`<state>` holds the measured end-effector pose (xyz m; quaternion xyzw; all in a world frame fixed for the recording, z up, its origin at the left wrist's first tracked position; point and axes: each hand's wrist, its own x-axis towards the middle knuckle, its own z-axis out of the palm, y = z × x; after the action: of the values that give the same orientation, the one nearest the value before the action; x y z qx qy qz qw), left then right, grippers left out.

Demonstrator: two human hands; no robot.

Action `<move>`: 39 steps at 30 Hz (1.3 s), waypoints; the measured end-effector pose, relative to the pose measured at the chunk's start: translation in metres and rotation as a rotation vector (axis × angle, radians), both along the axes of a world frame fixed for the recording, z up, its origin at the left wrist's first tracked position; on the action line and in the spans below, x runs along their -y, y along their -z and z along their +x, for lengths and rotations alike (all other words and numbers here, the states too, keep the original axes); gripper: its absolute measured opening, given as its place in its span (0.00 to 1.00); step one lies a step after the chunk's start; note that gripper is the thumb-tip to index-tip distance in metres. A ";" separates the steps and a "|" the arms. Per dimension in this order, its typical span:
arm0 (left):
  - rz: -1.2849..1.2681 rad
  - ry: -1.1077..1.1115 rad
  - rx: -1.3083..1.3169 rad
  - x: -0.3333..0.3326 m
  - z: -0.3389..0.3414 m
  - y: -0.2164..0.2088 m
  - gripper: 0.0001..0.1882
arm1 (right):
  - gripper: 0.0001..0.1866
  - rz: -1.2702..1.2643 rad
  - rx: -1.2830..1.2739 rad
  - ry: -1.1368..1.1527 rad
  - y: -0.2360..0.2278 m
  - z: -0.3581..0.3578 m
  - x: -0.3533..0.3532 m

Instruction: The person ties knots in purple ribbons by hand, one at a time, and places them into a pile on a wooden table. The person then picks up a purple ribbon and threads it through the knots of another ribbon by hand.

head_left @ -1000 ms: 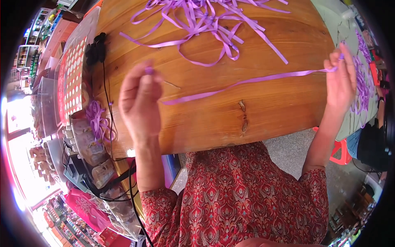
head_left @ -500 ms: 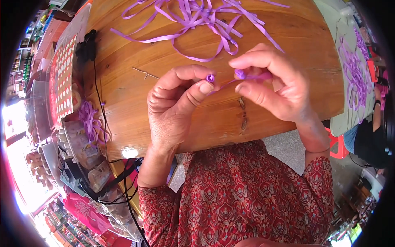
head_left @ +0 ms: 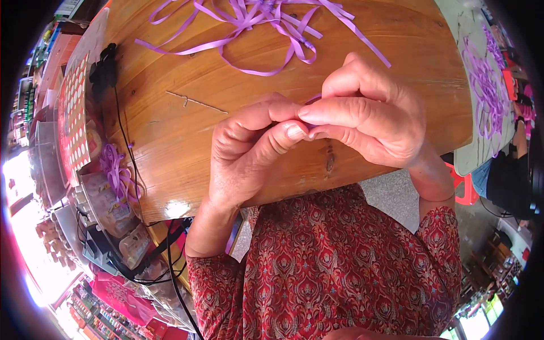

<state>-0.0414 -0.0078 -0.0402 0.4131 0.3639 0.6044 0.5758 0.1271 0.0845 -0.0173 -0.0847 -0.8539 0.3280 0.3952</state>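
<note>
My left hand (head_left: 252,147) and my right hand (head_left: 371,113) meet fingertip to fingertip above the near part of the wooden table (head_left: 187,136). Both are closed in a pinch on a purple ribbon (head_left: 314,98), of which only slivers show between the fingers; the rest is hidden. A thin metal wire tool (head_left: 195,101) with a small crook lies on the wood left of my left hand. Beyond my hands spreads a loose heap of purple ribbons (head_left: 243,22), some of them knotted.
A bundle of purple ribbon (head_left: 116,170) hangs by the table's left edge, beside a black cable (head_left: 122,124) and a dotted sheet (head_left: 75,113). On the right, a pale table (head_left: 462,161) bears more purple ribbons (head_left: 484,90). Another person's arm (head_left: 520,141) shows beyond it.
My hands were apart, each pinching a knotted bit of purple ribbon; now they have come together and cover it. The view has shifted slightly, showing the whole wire tool.
</note>
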 end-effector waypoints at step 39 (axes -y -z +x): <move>0.072 -0.270 -0.175 -0.007 0.010 0.013 0.08 | 0.13 -0.503 -0.079 0.031 0.015 0.009 0.000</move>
<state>-0.0315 -0.0008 -0.0527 0.4317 0.4430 0.6508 0.4402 0.1363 0.0850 -0.0323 -0.1806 -0.7278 0.5271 0.3998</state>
